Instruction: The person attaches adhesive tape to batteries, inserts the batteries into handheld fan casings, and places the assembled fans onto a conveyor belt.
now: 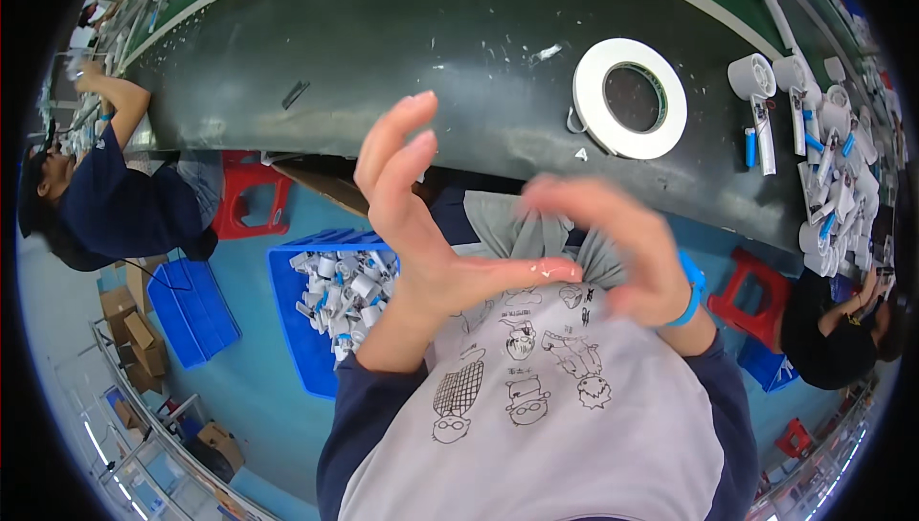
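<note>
Both my hands are raised in front of my shirt, near the close edge of the dark table (459, 61). My left hand (421, 224) is open, its fingers upward and its thumb stretched out to the right. Small whitish bits cling to that thumb; what they are I cannot make out. Motion blurs my right hand (622, 243), which wears a blue wristband (691, 289); its fingers curve left, apart from the thumb, with nothing seen between them. Beyond it lies a roll of white tape (593, 90) with a short loose end on its left side.
White handheld fan parts (838, 176) with blue cells pile up on the table's right. A blue bin (316, 368) of similar parts stands below left. A dark strip (296, 94) lies on the tabletop. Co-workers sit left and right, near red stools (251, 200).
</note>
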Demonstrator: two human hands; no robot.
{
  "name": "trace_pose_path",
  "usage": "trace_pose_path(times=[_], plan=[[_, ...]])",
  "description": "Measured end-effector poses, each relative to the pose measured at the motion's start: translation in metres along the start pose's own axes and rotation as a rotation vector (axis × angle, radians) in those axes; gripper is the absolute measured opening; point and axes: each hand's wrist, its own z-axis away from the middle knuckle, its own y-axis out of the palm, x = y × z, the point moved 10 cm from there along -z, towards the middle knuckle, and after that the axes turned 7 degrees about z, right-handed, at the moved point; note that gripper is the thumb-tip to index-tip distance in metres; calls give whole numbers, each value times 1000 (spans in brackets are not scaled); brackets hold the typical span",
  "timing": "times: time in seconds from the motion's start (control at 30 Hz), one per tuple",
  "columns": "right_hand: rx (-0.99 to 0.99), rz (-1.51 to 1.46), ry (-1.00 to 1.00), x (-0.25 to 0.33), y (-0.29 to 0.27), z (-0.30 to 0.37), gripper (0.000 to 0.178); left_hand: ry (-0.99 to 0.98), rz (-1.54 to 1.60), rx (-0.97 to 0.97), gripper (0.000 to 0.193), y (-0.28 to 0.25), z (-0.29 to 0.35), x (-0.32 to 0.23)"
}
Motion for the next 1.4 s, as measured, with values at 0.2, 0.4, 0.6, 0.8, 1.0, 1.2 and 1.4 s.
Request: trace_pose_path(times=[0.2,0.4,0.6,0.8,1.0,1.2,1.4], plan=[[46,405,-452,34,57,-21,42,29,-332,164,117,-45,-9,-3],[75,246,-308,15,95,-42,25,85,-584,111,125,-109,6,-20],[-20,-464,396,-103,152,-64,7,-94,-1092,48,127,-186,66,-3],[9,476,37,-142,203,-95,32,335,-977,-46,55,-173,51,-25],[278,-158,440,-140,223,-71,25,-234,-458,61,13,-168,71,47],[223,-399,721,-183,220,-46,30,-1119,18,-302,10,-167,163,136],[19,202,175,-144,212,-79,34,-1211,134,-415,10,-154,200,171]])
